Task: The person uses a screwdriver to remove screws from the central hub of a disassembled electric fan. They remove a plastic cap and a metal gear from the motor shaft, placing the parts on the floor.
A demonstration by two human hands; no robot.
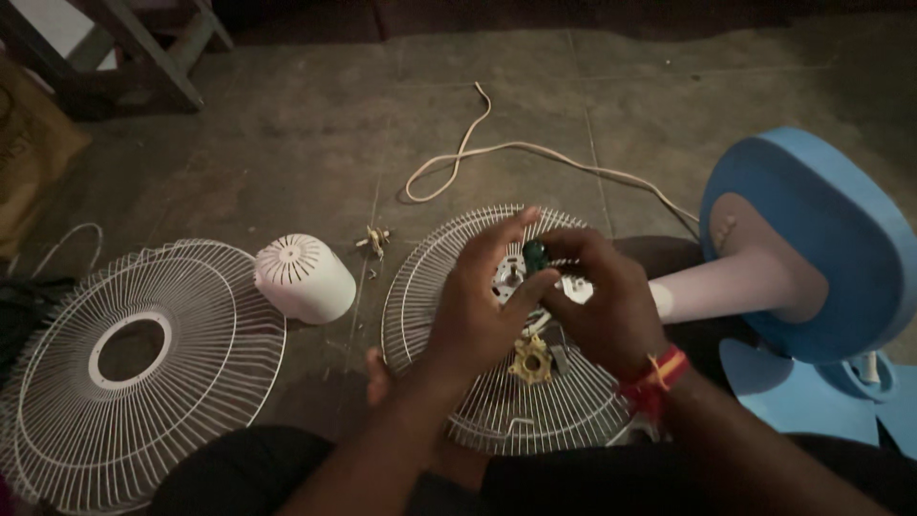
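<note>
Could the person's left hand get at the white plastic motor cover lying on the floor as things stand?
Probably yes. The white plastic motor cover lies in the open on the grey floor, left of the left hand, beside the loose wire guard. Nothing stands between them, though the hand is busy at the fan motor.

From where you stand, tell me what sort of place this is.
Probably a home or small repair spot, worked on the floor: a bare tiled floor, wooden furniture legs at the far edge, and a dismantled stand fan, its loose wire grille and blue base lying around.
</note>
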